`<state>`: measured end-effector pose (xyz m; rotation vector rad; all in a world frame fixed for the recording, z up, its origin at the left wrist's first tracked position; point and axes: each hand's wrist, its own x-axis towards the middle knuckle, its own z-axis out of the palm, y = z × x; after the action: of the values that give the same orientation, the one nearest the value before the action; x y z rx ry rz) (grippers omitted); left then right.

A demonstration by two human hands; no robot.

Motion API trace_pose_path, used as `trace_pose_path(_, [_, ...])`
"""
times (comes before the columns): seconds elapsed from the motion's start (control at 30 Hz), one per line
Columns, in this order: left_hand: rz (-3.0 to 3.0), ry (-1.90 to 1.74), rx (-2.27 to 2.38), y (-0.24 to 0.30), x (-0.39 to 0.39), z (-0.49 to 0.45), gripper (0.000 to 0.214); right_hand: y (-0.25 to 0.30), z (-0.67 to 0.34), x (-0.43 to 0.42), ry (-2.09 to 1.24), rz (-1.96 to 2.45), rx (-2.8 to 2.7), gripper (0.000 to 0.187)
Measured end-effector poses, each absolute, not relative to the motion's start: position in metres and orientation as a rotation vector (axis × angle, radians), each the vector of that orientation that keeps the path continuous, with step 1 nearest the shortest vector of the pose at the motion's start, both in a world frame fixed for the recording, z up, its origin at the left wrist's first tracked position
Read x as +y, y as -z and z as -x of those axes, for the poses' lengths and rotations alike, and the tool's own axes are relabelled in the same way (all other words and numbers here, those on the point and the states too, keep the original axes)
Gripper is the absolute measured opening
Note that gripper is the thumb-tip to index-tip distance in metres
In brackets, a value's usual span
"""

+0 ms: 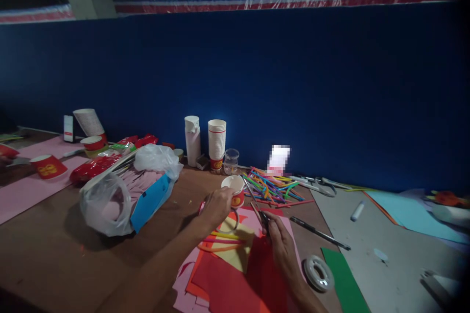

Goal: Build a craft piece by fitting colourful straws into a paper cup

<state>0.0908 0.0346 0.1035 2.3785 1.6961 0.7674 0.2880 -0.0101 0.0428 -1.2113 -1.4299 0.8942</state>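
Observation:
My left hand (218, 207) is closed at the near left side of a red-and-white paper cup (238, 199), its fingers gripping the wall. The cup stands upright with its pale inside facing me. In my right hand (277, 232) is a pair of scissors (263, 218) with dark handles, its narrow blades pointing away from me beside the cup. Below both hands lie sheets of red paper (229, 279), a yellow piece (240, 254) and several coloured straws (225, 241). Part of a clear ring-shaped tape roll (231, 222) shows near my left wrist.
Loose coloured straws (271, 188) lie behind the cup. Stacked paper cups (217, 139) and a clear cup (231, 161) stand by the blue partition (235, 68). A plastic bag (106, 210) sits left. Rightward are a black pen (319, 233), a tape roll (318, 274) and green paper (345, 281).

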Motion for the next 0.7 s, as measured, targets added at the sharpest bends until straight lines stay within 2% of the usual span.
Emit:
trace_pose_path(0.33, [-2.199, -1.068, 1.742, -0.119, 0.041, -0.075, 0.021, -0.049, -0.281, -0.021, -0.825, 1.227, -1.625, 0.036])
trace_pose_path(0.7, [-2.047, -1.218, 1.663, -0.117, 0.048, -0.076, 0.019, -0.053, -0.277, -0.023, -0.793, 1.265, -1.682, 0.035])
